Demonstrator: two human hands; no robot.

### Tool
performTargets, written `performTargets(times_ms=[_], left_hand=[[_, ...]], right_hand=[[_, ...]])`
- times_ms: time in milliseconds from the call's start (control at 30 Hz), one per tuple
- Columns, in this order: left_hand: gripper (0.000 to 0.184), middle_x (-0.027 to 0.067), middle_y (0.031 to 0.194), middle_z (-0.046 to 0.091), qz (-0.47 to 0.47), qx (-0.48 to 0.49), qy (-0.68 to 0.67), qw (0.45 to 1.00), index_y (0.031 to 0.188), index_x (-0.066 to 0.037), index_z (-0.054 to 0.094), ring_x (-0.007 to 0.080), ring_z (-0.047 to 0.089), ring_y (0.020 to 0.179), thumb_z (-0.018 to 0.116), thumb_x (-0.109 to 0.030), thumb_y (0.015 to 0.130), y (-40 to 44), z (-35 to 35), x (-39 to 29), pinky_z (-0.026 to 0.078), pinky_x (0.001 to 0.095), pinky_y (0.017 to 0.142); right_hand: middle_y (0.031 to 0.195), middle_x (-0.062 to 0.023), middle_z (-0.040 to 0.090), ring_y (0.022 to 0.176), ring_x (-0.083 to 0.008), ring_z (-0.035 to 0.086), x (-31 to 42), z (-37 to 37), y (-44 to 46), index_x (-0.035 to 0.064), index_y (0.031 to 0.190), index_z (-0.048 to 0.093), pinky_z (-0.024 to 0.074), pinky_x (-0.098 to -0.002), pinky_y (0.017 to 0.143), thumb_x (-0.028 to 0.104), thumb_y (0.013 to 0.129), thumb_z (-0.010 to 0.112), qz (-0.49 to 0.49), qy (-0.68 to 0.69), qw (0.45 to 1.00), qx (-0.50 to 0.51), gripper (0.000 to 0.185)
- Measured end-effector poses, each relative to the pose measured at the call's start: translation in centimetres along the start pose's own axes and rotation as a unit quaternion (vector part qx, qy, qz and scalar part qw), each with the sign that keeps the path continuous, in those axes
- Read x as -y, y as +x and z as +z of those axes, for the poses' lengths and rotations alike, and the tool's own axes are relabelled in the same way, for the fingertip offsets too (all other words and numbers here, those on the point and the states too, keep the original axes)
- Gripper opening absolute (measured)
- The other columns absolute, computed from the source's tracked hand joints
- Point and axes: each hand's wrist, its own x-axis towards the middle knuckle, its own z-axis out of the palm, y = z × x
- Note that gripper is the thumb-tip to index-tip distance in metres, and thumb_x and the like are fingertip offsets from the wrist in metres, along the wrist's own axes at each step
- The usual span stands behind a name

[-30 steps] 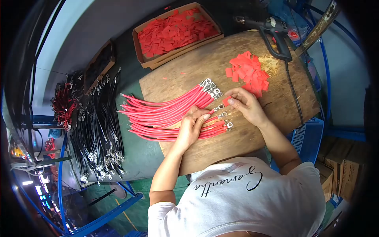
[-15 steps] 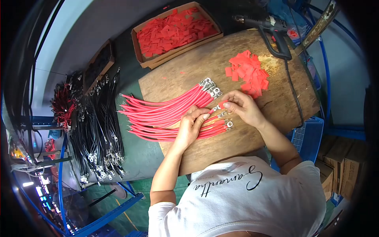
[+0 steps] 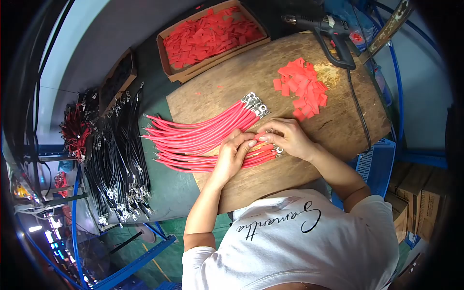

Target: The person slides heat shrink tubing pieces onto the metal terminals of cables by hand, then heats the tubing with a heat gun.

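My left hand (image 3: pixel 233 153) is closed around one red cable near its lug end, thumb and fingers pinching it. Thumb and fingertips of my right hand (image 3: pixel 289 137) meet on a small red sleeve piece (image 3: pixel 261 138) at the end of that cable, close to my left fingertips. The cable's lug is hidden by the fingers. Above my left hand lies a bundle of red cables (image 3: pixel 198 129) with metal ring lugs (image 3: pixel 254 105). A smaller group of red cables (image 3: pixel 193 163) runs beneath my hands, some with red sleeves by their lugs.
A pile of flat red sleeves (image 3: pixel 303 89) lies on the wooden board (image 3: pixel 232 72). Behind is a cardboard tray (image 3: pixel 179 77) full of red sleeves. A heat gun (image 3: pixel 338 48) with its cord is at far right. Black cables (image 3: pixel 121 154) hang at left; a blue crate (image 3: pixel 374 171) stands right.
My right hand has moved left toward my left hand, bringing the red sleeve onto the cable end, where the lug was visible before. My left hand has stayed about where it was.
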Motion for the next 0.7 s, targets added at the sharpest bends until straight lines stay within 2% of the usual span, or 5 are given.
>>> performTargets(times_ms=[100,267,500,567,700], left_hand=[[0.015,0.0133,0.084,0.060,-0.006,-0.002,0.005,1.000,0.097,-0.001,0.065,0.0242,0.058,0.080,0.061,-0.009,0.085,-0.1,-0.2,0.0,0.045,0.0320,0.072],[0.016,0.0122,0.089,0.061,-0.017,0.004,-0.019,1.000,0.098,0.000,0.064,0.0222,0.059,0.083,0.061,-0.010,0.086,0.0,-0.4,-0.3,0.046,0.0311,0.074],[0.015,0.0072,0.085,0.060,-0.052,0.004,-0.051,0.997,0.097,0.001,0.063,0.0150,0.057,0.082,0.062,-0.009,0.086,0.0,-0.5,-1.0,0.045,0.0268,0.075],[0.014,0.0068,0.085,0.059,-0.038,0.004,-0.045,0.998,0.096,0.001,0.063,0.0146,0.056,0.081,0.062,-0.009,0.086,0.0,-0.6,-0.9,0.044,0.0268,0.074],[0.011,0.0076,0.082,0.057,-0.009,-0.006,-0.020,1.000,0.092,0.001,0.062,0.0166,0.056,0.077,0.062,-0.008,0.086,0.0,-0.4,-0.7,0.044,0.0282,0.071]], right_hand=[[0.089,-0.0082,0.064,0.082,-0.0168,0.061,-0.4,-0.1,0.3,0.0000,0.098,0.064,0.0486,-0.0288,0.068,0.007,0.080,0.067,-0.094,-0.070,0.993,-0.008,0.019],[0.101,-0.0108,0.063,0.093,-0.0206,0.061,-0.1,-0.4,0.5,-0.0001,0.101,0.063,0.0501,-0.0308,0.075,0.004,0.079,0.065,-0.057,-0.017,0.997,0.050,0.022],[0.101,-0.0089,0.064,0.091,-0.0165,0.060,-0.3,-0.2,0.1,0.0004,0.102,0.062,0.0497,-0.0281,0.072,0.005,0.080,0.065,-0.029,0.009,0.999,0.036,0.022],[0.097,-0.0112,0.064,0.088,-0.0224,0.063,0.4,-0.2,0.1,0.0007,0.101,0.061,0.0491,-0.0324,0.074,0.002,0.079,0.063,0.050,0.055,0.996,0.041,0.022],[0.099,-0.0113,0.063,0.089,-0.0213,0.062,0.4,-0.5,0.1,0.0005,0.101,0.060,0.0490,-0.0310,0.075,0.004,0.079,0.064,0.035,0.030,0.998,0.050,0.023]])
